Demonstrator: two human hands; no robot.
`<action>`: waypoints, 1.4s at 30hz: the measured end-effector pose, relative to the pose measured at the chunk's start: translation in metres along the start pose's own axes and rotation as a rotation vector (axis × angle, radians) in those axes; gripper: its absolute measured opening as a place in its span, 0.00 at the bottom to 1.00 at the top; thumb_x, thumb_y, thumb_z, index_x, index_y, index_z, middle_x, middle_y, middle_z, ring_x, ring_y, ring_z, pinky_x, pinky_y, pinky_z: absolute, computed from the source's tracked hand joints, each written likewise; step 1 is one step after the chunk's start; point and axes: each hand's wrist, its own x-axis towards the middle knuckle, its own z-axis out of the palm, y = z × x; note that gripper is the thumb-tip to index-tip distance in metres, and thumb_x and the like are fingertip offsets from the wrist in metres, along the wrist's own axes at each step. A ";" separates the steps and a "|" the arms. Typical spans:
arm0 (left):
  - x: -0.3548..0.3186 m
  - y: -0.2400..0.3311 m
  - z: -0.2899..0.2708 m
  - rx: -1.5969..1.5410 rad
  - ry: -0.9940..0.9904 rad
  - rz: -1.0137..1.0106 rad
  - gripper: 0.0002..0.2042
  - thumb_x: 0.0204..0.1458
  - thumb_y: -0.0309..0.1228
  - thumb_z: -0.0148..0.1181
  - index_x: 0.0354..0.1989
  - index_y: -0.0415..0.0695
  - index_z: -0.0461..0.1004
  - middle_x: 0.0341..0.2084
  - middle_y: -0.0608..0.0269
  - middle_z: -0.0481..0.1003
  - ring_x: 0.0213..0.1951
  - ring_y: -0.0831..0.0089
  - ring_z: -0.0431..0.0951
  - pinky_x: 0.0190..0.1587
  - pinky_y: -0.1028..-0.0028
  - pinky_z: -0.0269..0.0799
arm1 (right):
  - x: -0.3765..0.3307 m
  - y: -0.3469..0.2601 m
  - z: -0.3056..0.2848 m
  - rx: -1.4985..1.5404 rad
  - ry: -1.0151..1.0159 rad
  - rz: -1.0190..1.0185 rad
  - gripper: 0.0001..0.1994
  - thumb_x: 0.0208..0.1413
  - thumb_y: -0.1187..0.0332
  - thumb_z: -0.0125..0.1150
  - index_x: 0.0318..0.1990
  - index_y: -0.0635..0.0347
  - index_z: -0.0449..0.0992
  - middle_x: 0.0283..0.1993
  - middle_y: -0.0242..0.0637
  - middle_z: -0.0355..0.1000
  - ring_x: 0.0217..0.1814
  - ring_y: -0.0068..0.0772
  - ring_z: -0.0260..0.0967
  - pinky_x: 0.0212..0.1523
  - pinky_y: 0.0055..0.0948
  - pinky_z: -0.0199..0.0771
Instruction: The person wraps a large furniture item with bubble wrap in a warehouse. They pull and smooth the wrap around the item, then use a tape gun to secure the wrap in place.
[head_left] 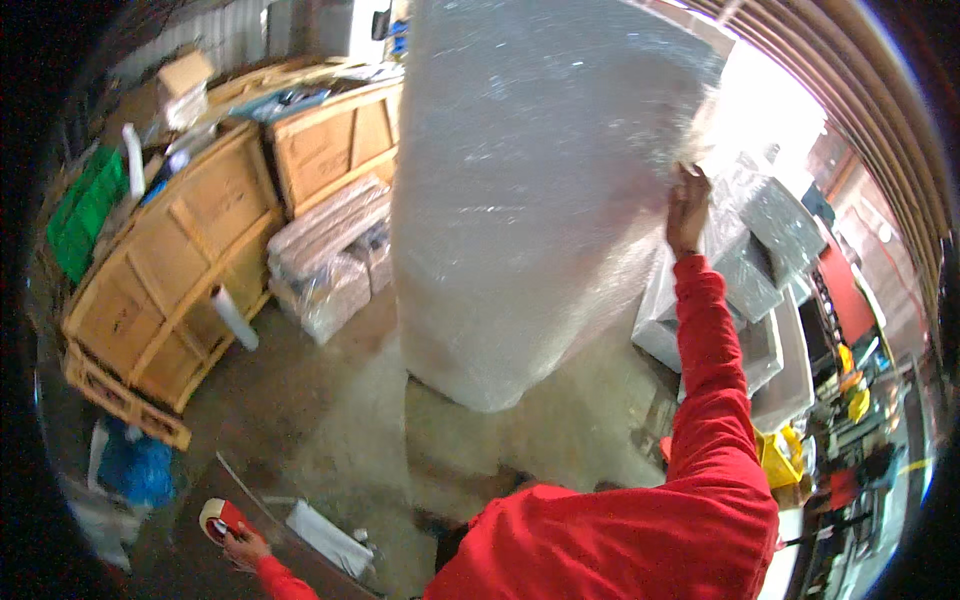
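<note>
A tall block wrapped in clear plastic film and bubble wrap (530, 200) stands upright in front of me. My right hand (688, 205) is raised at its right edge, fingertips against or very close to the wrapping. Those fingers are loosely bent and somewhat apart, and I make out nothing held in them. Low at the left, my left hand (246, 548) grips a tape roll (213, 520), pale with a red part beside it. The tape roll is well away from the wrapped block.
Wooden crates (190, 260) line the left side, with plastic-wrapped bundles (330, 250) beside them. A white film roll (234, 318) stands near the crates. Wrapped boxes (770, 230) are stacked at the right, near a yellow container (778, 460). A white sheet (328, 538) lies low, near my left hand.
</note>
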 end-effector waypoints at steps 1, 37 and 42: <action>-0.011 0.042 -0.001 -0.414 -0.054 -0.003 0.20 0.55 0.48 0.59 0.50 0.48 0.78 0.43 0.55 0.79 0.47 0.60 0.77 0.48 0.61 0.69 | -0.003 -0.003 0.000 -0.089 0.035 -0.033 0.23 0.65 0.55 0.42 0.61 0.55 0.69 0.60 0.51 0.62 0.63 0.52 0.56 0.64 0.46 0.53; -0.229 0.812 -0.168 -1.928 -1.355 1.476 0.30 0.51 0.43 0.65 0.62 0.49 0.66 0.59 0.56 0.68 0.61 0.58 0.67 0.64 0.60 0.60 | 0.008 -0.091 -0.063 1.685 0.159 0.716 0.30 0.53 0.67 0.67 0.62 0.59 0.62 0.57 0.36 0.68 0.60 0.33 0.65 0.61 0.36 0.65; -0.232 0.845 -0.208 -1.878 -0.187 1.773 0.40 0.52 0.44 0.63 0.68 0.35 0.53 0.68 0.41 0.53 0.67 0.44 0.57 0.66 0.54 0.53 | -0.003 -0.055 -0.084 1.611 0.531 0.623 0.31 0.52 0.67 0.66 0.64 0.57 0.61 0.61 0.39 0.66 0.62 0.39 0.66 0.62 0.43 0.68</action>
